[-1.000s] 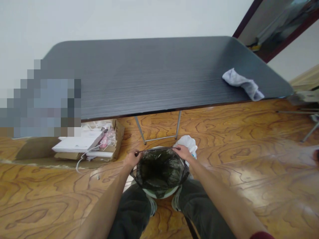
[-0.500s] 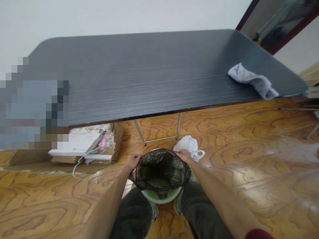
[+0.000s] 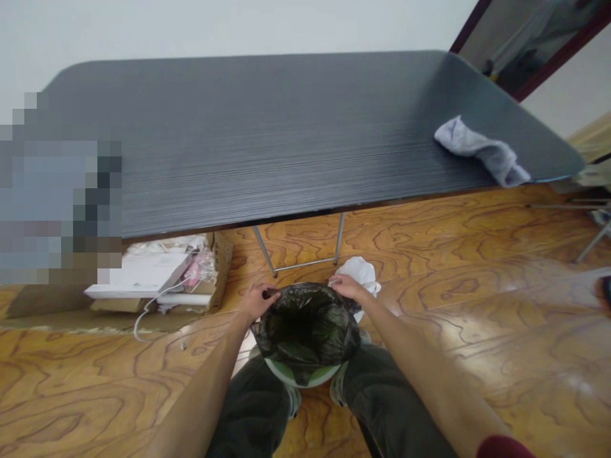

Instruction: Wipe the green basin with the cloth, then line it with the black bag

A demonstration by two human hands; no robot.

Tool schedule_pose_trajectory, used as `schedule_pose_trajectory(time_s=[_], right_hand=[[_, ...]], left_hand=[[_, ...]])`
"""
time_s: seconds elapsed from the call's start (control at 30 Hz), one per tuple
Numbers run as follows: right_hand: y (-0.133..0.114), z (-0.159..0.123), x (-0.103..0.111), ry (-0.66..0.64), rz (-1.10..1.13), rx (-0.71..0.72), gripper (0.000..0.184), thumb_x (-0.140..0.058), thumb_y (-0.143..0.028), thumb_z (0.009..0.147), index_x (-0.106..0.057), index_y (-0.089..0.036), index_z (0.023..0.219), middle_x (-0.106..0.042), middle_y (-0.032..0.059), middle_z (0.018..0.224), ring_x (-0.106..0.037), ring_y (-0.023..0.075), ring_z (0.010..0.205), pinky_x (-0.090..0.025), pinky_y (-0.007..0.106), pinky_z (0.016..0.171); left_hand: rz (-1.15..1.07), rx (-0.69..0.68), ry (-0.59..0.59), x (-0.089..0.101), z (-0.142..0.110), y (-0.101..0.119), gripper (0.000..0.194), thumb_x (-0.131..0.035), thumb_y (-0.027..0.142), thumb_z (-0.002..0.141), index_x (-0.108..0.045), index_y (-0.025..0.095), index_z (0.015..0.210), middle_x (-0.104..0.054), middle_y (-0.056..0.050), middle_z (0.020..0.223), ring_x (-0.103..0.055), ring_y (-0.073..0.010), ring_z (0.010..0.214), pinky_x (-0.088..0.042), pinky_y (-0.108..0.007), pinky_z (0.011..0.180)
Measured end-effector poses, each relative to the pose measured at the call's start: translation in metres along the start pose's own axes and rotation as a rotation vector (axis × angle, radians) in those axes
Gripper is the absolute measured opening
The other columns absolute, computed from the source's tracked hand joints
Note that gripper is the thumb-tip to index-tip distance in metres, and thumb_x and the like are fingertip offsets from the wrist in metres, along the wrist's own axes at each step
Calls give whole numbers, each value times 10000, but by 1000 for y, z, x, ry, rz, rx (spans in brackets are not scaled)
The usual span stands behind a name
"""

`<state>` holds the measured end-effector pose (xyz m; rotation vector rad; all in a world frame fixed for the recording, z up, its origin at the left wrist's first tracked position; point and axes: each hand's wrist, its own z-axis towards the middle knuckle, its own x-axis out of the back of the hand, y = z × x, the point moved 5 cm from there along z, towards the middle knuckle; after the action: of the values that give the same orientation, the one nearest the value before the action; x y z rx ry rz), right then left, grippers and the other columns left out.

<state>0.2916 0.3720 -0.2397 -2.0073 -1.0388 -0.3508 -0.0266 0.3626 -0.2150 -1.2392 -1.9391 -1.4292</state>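
Note:
A black plastic bag (image 3: 308, 327) sits in a round green bin (image 3: 305, 376) on the floor between my feet. My left hand (image 3: 255, 300) is closed on the bag's rim at the far left. At the far right of the rim, my right hand (image 3: 347, 287) pinches the plastic. The bag's mouth is spread open between both hands. A white plastic bag (image 3: 359, 272) lies on the floor just beyond my right hand.
A long dark table (image 3: 267, 140) stands ahead, with a crumpled pale cloth (image 3: 480, 151) near its right end. A cardboard box (image 3: 191, 283) with white items and a cable lies under its left side. Wood-pattern floor (image 3: 477, 305) spreads to the right.
The bag's rim was pulled taut a second ago, then spread wide over the bin. Both hands have stayed on the rim, and the view has shifted slightly.

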Motion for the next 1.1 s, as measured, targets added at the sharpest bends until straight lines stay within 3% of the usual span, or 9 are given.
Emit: schedule_pose_trajectory(time_s=[0.23, 0.33, 0.43, 0.5, 0.6, 0.77, 0.83, 0.93, 1.1], right_hand=[[-33, -5, 2, 12, -24, 197, 295, -709, -299, 814, -737, -193, 1089, -773, 63, 1028, -706, 182, 925, -531, 272, 852], [-44, -10, -3, 68, -124, 245, 163, -630, -215, 862, -758, -207, 962, -763, 49, 977, -685, 169, 926, -508, 270, 875], [-55, -14, -7, 155, -175, 299, 230, -652, -244, 866, -735, -186, 1073, -724, 84, 1119, -642, 188, 1057, -470, 294, 967], [-59, -15, -10, 170, -209, 306, 362, -709, -281, 836, -695, -174, 1181, -684, 107, 1219, -605, 207, 1132, -442, 316, 1014], [-60, -17, -14, 131, -275, 263, 259, -649, -249, 881, -718, -172, 1118, -704, 102, 1127, -609, 206, 1085, -438, 320, 994], [-76, -24, -7, 152, -288, 356, 202, -594, -263, 924, -745, -178, 1028, -711, 95, 1068, -608, 192, 1050, -434, 283, 947], [-83, -26, -9, 90, -260, 400, 228, -576, -317, 945, -748, -188, 1021, -732, 79, 1039, -626, 185, 1013, -439, 273, 909], [-83, -24, -11, 37, -216, 342, 299, -507, -368, 985, -746, -191, 1016, -755, 65, 1013, -656, 171, 942, -443, 257, 838], [-58, -18, -6, 113, -291, 86, 360, -451, -396, 1007, -734, -175, 1008, -757, 98, 1048, -674, 189, 972, -440, 263, 824]], left_hand=[[94, -199, -5, -1, 5, 24, 145, -630, 294, 892, -743, 205, 874, -763, -73, 984, -664, -236, 1011, -487, -373, 978], [98, -187, 16, -2, 3, 31, 185, -591, 303, 919, -722, 201, 1000, -748, -85, 1030, -658, -239, 1044, -482, -375, 985], [131, -190, 49, -2, 1, 40, 400, -699, 335, 850, -647, 212, 1227, -718, -95, 1149, -628, -265, 1131, -451, -405, 1036], [159, -198, 45, -3, 0, 46, 383, -723, 300, 832, -662, 212, 1200, -716, -100, 1149, -629, -276, 1133, -447, -417, 1040], [114, -223, 12, -3, 0, 50, 135, -644, 237, 889, -722, 200, 993, -735, -91, 1057, -662, -249, 1063, -479, -380, 999], [-39, -227, -19, -1, 0, 54, 292, -667, 225, 875, -689, 200, 1166, -760, -62, 1067, -702, -204, 971, -529, -299, 901], [-35, -214, -56, -4, 0, 57, 226, -622, 262, 916, -719, 216, 1115, -774, -50, 1062, -710, -203, 978, -522, -286, 901], [11, -149, -78, -6, 1, 58, 249, -542, 340, 972, -754, 224, 1033, -786, -52, 1043, -719, -205, 972, -512, -274, 896], [94, -26, -42, -4, 2, 40, 278, -521, 371, 978, -755, 221, 990, -787, -77, 1004, -723, -221, 953, -511, -283, 860]])
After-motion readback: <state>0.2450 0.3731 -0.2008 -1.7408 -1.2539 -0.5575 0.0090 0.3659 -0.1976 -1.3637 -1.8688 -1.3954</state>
